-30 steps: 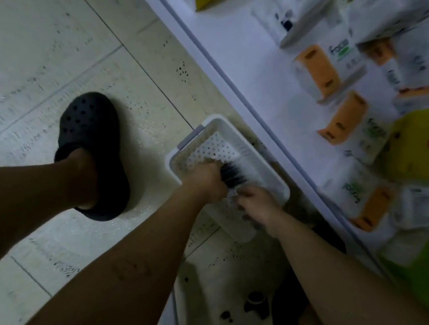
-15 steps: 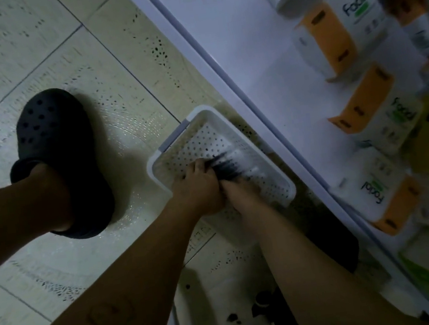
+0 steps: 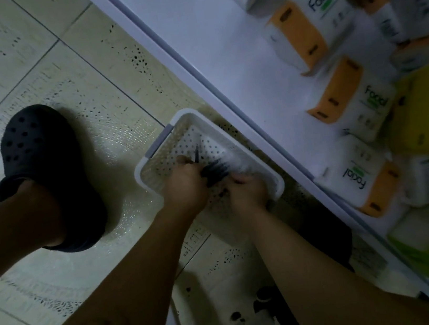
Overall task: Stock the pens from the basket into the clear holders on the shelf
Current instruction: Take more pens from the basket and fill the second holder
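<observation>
**Two hands on the pens in the basket**

Both hands reach into the white perforated basket (image 3: pixel 279 180), which sits on the floor tiles against the lower edge of the shelf (image 3: pixel 204 39). The dark pens (image 3: pixel 216 171) lie bunched near the basket's shelf-side edge. The left hand (image 3: pixel 183 186) has its fingers curled round the bunch, with one pen poking up past the knuckles. The right hand (image 3: pixel 245 191) pinches the bunch's near end with bent fingers. Tissue packs (image 3: pixel 299 32) line the shelf.
</observation>
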